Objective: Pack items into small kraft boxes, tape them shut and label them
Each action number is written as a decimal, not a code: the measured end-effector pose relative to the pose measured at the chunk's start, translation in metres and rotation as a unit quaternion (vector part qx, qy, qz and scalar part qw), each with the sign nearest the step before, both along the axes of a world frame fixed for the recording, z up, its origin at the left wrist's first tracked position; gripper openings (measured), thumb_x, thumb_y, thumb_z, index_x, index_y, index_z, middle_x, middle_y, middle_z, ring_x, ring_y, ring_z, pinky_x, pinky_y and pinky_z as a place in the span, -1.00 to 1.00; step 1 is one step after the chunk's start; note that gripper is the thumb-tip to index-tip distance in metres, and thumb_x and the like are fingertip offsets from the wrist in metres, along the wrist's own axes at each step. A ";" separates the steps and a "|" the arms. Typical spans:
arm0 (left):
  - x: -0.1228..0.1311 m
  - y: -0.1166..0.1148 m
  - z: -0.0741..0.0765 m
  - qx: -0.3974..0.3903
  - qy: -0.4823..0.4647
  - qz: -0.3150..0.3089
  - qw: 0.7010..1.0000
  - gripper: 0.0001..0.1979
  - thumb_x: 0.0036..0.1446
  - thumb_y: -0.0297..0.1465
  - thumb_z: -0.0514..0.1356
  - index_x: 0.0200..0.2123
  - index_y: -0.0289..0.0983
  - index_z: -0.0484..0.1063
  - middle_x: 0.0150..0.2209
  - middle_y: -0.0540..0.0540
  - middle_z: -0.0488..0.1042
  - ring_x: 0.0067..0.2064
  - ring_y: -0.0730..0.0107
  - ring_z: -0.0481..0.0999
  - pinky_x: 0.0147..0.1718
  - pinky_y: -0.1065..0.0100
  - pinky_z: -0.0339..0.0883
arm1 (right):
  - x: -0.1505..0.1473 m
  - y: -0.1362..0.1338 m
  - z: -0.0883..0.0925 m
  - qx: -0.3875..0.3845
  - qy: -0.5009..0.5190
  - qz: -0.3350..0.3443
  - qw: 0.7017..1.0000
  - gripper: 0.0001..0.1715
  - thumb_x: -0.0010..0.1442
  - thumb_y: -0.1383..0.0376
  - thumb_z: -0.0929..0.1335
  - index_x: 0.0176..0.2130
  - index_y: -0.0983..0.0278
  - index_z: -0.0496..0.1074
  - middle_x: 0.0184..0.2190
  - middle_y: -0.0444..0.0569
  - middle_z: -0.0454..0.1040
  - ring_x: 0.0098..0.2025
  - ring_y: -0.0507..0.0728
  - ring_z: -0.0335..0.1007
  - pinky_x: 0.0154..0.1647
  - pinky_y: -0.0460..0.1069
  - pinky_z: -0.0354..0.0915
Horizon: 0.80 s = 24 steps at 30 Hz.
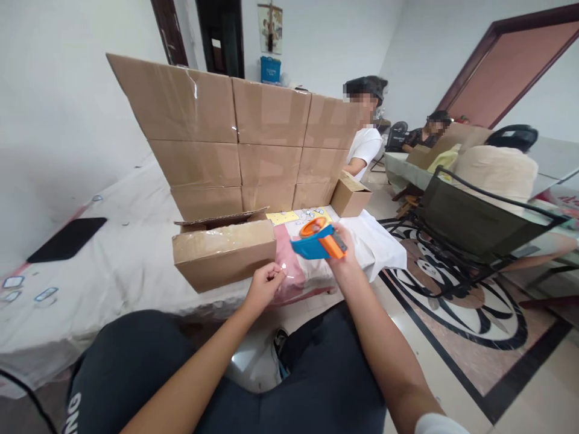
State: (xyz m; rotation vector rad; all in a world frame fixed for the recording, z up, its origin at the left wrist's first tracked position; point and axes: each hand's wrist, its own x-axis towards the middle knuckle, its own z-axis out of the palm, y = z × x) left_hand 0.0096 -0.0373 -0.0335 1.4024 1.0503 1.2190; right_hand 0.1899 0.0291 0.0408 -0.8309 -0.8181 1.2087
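My right hand [340, 244] is wrapped round a blue and orange tape dispenser [316, 241], held above the cloth-covered table. My left hand [268, 280] is closed in a pinch near the right front corner of a cardboard box [226, 253]. A small clear or whitish bit, perhaps tape, shows at its fingertips. The box lies on the table with a flap raised at its back edge, and shiny tape runs along its top. Behind it stands a wall of stacked cardboard boxes [271, 120], three rows high.
A smaller carton [350, 194] stands at the right end of the stack. A black flat object [67, 239] lies on the bed-like table's left. A person in a white shirt [365, 147] is behind the stack; other people sit at the right, near a dark chair [479, 223].
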 end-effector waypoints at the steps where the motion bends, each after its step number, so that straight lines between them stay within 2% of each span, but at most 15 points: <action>1: -0.002 0.001 0.000 -0.008 -0.014 0.006 1.000 -0.62 0.03 -0.05 0.25 -0.50 -0.25 0.37 -0.70 0.09 0.30 -0.63 0.51 0.24 -0.57 0.45 0.10 | 0.010 0.008 0.002 0.017 0.005 -0.008 1.000 -0.77 0.08 0.17 0.28 -0.37 0.28 0.42 -0.47 0.01 0.51 -0.39 0.19 0.50 -0.28 0.13 0.49; 3: -0.004 0.001 0.004 -0.008 -0.038 0.012 0.999 -0.63 0.07 -0.05 0.25 -0.43 -0.26 0.40 -0.68 0.09 0.32 -0.63 0.51 0.26 -0.57 0.45 0.13 | 0.027 0.028 0.001 0.047 0.002 -0.036 0.998 -0.80 0.10 0.20 0.30 -0.29 0.26 0.41 -0.44 -0.04 0.53 -0.39 0.14 0.50 -0.27 0.08 0.48; 6: -0.008 0.001 0.013 0.010 -0.068 0.030 0.997 -0.66 0.11 -0.08 0.25 -0.36 -0.27 0.42 -0.64 0.09 0.33 -0.60 0.51 0.28 -0.56 0.46 0.17 | 0.037 0.060 -0.019 0.085 -0.060 -0.108 0.989 -0.74 0.08 0.23 0.39 -0.19 0.25 0.39 -0.38 -0.09 0.57 -0.33 0.10 0.53 -0.26 0.00 0.45; 10: -0.010 0.001 0.023 0.035 -0.074 0.035 0.996 -0.67 0.14 -0.10 0.24 -0.33 -0.26 0.39 -0.61 0.10 0.32 -0.57 0.51 0.31 -0.53 0.46 0.21 | 0.028 0.085 -0.055 0.021 -0.165 -0.087 0.982 -0.70 0.06 0.20 0.43 -0.22 0.28 0.37 -0.35 -0.10 0.57 -0.30 0.05 0.51 -0.25 -0.04 0.42; 13: -0.015 0.000 0.029 0.062 -0.036 0.038 0.997 -0.71 0.18 -0.13 0.21 -0.29 -0.25 0.39 -0.59 0.09 0.33 -0.54 0.49 0.33 -0.49 0.45 0.23 | 0.022 0.088 -0.063 -0.008 -0.199 -0.089 0.976 -0.67 0.00 0.19 0.47 -0.28 0.30 0.37 -0.37 -0.08 0.54 -0.29 0.07 0.49 -0.22 -0.02 0.41; 15: -0.021 -0.001 0.033 0.091 0.016 0.047 0.995 -0.76 0.22 -0.18 0.18 -0.24 -0.25 0.41 -0.57 0.09 0.35 -0.51 0.47 0.36 -0.45 0.44 0.24 | 0.023 0.085 -0.056 -0.016 -0.202 -0.113 0.973 -0.62 -0.06 0.19 0.51 -0.30 0.29 0.36 -0.37 -0.08 0.52 -0.27 0.10 0.46 -0.20 0.01 0.40; 17: -0.028 -0.003 0.036 0.118 0.062 0.059 0.989 -0.78 0.25 -0.21 0.16 -0.19 -0.24 0.43 -0.56 0.09 0.37 -0.49 0.46 0.39 -0.42 0.44 0.25 | 0.025 0.076 -0.042 -0.011 -0.221 -0.165 0.961 -0.57 -0.11 0.18 0.54 -0.30 0.26 0.35 -0.35 -0.09 0.49 -0.22 0.12 0.42 -0.16 0.02 0.38; 19: -0.036 -0.004 0.040 0.134 0.089 0.070 0.984 -0.79 0.27 -0.22 0.15 -0.18 -0.23 0.44 -0.56 0.10 0.38 -0.48 0.46 0.41 -0.41 0.44 0.24 | 0.022 0.059 -0.024 0.036 -0.271 -0.168 0.947 -0.59 -0.06 0.12 0.53 -0.29 0.24 0.37 -0.33 -0.09 0.46 -0.21 0.13 0.39 -0.13 0.02 0.35; 21: -0.042 -0.005 0.043 0.143 0.111 0.079 0.980 -0.80 0.28 -0.23 0.15 -0.18 -0.22 0.44 -0.55 0.10 0.38 -0.48 0.46 0.41 -0.41 0.45 0.23 | 0.010 0.036 -0.005 0.119 -0.338 -0.074 0.931 -0.64 0.06 0.03 0.47 -0.30 0.23 0.44 -0.33 -0.06 0.47 -0.23 0.13 0.39 -0.15 0.03 0.33; 24: -0.049 -0.006 0.049 0.150 0.149 0.093 0.973 -0.82 0.28 -0.23 0.15 -0.19 -0.21 0.44 -0.54 0.08 0.40 -0.48 0.45 0.41 -0.42 0.44 0.22 | -0.018 0.000 0.018 0.233 -0.415 0.108 0.873 -0.66 0.17 0.00 0.43 -0.30 0.21 0.53 -0.30 -0.04 0.50 -0.25 0.12 0.39 -0.23 0.02 0.28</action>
